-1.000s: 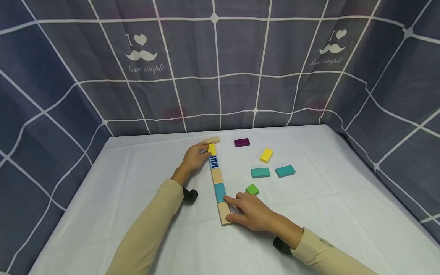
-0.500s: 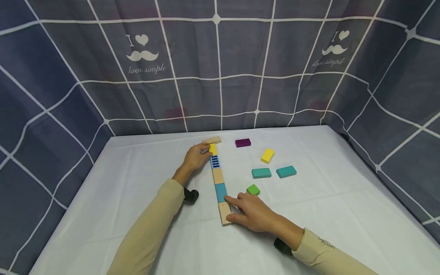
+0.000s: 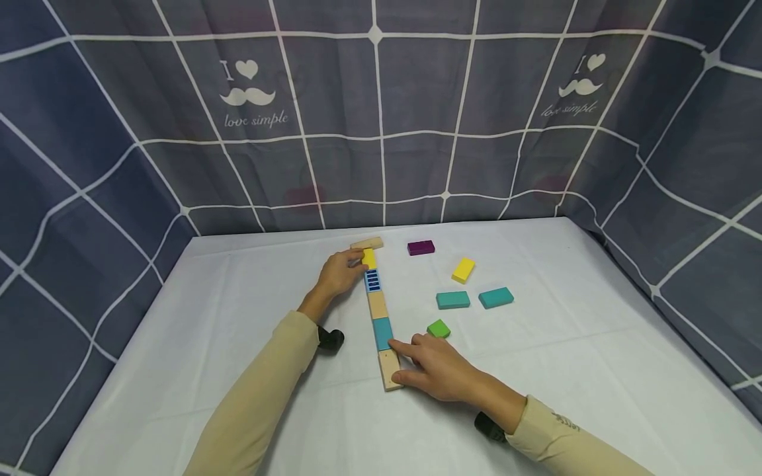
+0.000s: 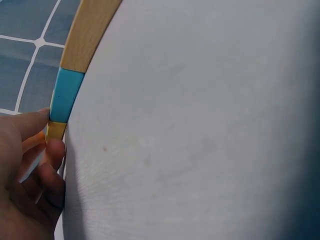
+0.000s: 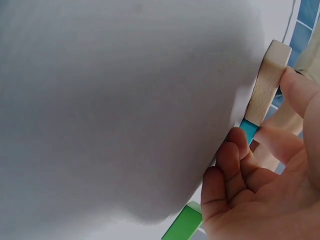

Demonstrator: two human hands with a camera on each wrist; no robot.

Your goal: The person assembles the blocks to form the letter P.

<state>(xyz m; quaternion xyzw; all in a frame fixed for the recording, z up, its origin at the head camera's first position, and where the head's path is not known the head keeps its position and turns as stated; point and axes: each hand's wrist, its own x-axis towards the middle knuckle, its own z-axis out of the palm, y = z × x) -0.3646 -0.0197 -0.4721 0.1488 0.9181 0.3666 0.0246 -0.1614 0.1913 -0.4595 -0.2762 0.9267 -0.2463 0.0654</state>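
A straight row of blocks lies flat on the white cloth. From far to near come a yellow block (image 3: 370, 259), a blue block with dark bars (image 3: 372, 280), a tan block (image 3: 378, 305), a plain blue block (image 3: 383, 334) and a pale wooden block (image 3: 389, 369). At the row's far end, my left hand (image 3: 338, 272) touches the yellow block's left side with thumb and index finger. On the right side, my right hand (image 3: 437, 367) sets its outstretched index fingertip against the plain blue block and its thumb against the wooden block; its other fingers are bent.
A loose wooden block (image 3: 366, 243) lies beyond the row's far end. To the right are a purple block (image 3: 421, 247), a yellow block (image 3: 463, 270), two teal blocks (image 3: 453, 300) and a green block (image 3: 438, 328) just beyond my right hand. Dark checked curtains (image 3: 333, 165) stand around the table.
Both hands keep their places along the row, and the blocks stay put. The whole view has shifted very slightly.
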